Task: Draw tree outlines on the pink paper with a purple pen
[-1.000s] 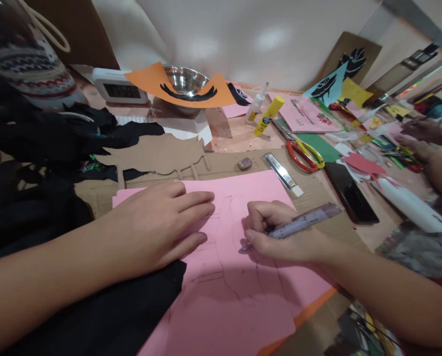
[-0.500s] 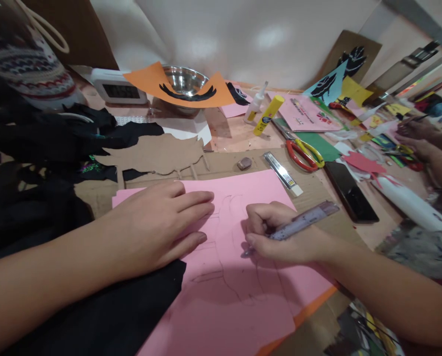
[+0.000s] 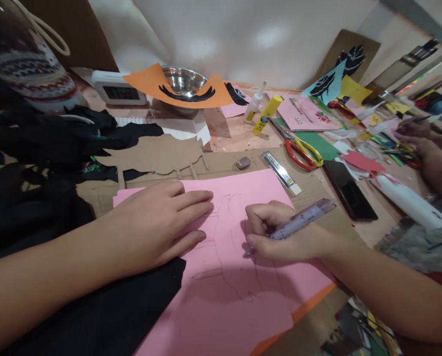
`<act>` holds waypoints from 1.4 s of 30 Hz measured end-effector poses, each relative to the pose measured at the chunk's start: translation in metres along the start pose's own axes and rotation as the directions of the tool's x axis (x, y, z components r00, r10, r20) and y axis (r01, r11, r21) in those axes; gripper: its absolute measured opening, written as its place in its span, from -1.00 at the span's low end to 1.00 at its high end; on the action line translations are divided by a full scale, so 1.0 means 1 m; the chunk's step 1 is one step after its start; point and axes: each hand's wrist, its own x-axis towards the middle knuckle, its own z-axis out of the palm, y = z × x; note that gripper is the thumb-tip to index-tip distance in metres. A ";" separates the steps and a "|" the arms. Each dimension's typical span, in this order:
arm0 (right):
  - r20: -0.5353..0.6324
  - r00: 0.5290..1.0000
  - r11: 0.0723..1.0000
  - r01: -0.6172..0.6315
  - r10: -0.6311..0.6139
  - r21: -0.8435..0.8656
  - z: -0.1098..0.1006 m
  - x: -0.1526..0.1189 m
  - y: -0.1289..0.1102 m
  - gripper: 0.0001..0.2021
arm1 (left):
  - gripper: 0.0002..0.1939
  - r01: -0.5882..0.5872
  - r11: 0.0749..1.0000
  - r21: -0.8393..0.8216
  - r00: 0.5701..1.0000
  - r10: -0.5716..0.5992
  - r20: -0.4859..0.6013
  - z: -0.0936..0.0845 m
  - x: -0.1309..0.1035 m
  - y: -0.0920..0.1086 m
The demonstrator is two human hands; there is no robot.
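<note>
Pink paper (image 3: 213, 316) with thin pencil outlines lies in front of me, an orange sheet (image 3: 313, 302) showing under its right edge. My left hand (image 3: 169, 222) rests flat on the left part of the paper, fingers spread and holding nothing. Pinched in my right hand (image 3: 280, 232) is a grey mechanical pencil (image 3: 304, 217), its tip at the drawn lines right of the middle. An eraser (image 3: 243, 162) and a pencil lead case (image 3: 279, 170) lie just beyond the paper on cardboard (image 3: 224, 165).
Scissors (image 3: 303, 154), a glue stick (image 3: 267, 115), a phone (image 3: 350, 190) and a white glue gun (image 3: 410, 200) lie to the right. Behind are a metal bowl (image 3: 184, 81) and a clock (image 3: 119, 89). Black cloth (image 3: 113, 311) is at left. Another person's hands (image 3: 421, 143) show far right.
The pencil tip and my right hand have shifted very slightly over the paper. My left hand keeps its place on the sheet.
</note>
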 end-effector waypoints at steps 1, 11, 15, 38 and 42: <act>-0.006 1.000 1.000 0.007 -0.007 -0.016 0.001 0.000 0.000 -0.71 | -0.57 -0.001 1.000 0.002 1.000 0.001 0.002 0.000 0.000 0.000; -0.016 0.996 0.995 0.089 -0.090 -0.036 0.004 0.003 0.004 -0.67 | -0.55 -0.009 0.999 0.031 1.000 0.009 0.008 0.000 0.000 0.001; 0.061 0.996 0.997 0.065 -0.062 -0.037 0.002 0.003 -0.003 -0.69 | -0.54 -0.012 0.998 0.057 1.000 0.012 0.007 -0.001 0.001 0.000; 0.137 0.849 0.566 0.452 -0.511 -0.689 0.024 -0.118 0.028 -0.60 | -0.32 0.076 0.757 0.649 0.954 -0.244 0.173 -0.009 -0.039 0.127; -0.005 0.878 0.517 0.278 -0.479 -0.809 0.006 -0.128 0.062 -0.63 | -0.47 0.087 0.794 0.601 0.985 -0.158 0.066 -0.013 -0.056 0.149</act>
